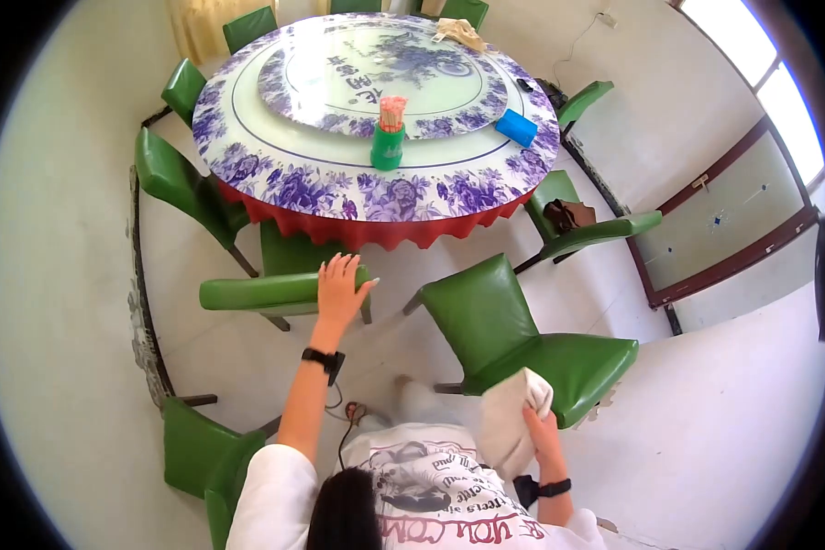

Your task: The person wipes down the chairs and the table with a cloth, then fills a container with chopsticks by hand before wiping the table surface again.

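While you stand looking down past the chairs, the largest piece of furniture ahead of you is the round table [280,179], its pale top bordered with purple flowers. On it sits a round turntable [316,78] in the same pattern, and a red skirt [412,231] hangs in folds below the near edge. Green chairs stand about it. The near chair [252,293] has its back towards you and its seat reaching towards the table; on your right, the angled chair [481,307] stands clear of the table, its back nearest you. Beyond it, a brown bag [568,215] lies on another seat.

Your cream cloth [509,417] hangs beside the angled chair's back, overlapping it in view; you cannot tell whether they touch. Your right hand [544,438] grips the cloth's bunched edge, thumb and fingers closed on it, though the fabric partly hides the fingertips. Your left hand [340,291] lies palm down over the top of the near chair's back, fingers slightly spread and thumb held out to the right.

A beige bundle [460,34] lies at the turntable's far side. Nearer you, a green cup [388,151] stands upright, holding pink-tipped sticks [392,112], and a blue packet [517,128] lies to its right. Smallest are the dark bands on your wrists, the left band [321,358] and the right band [554,488].
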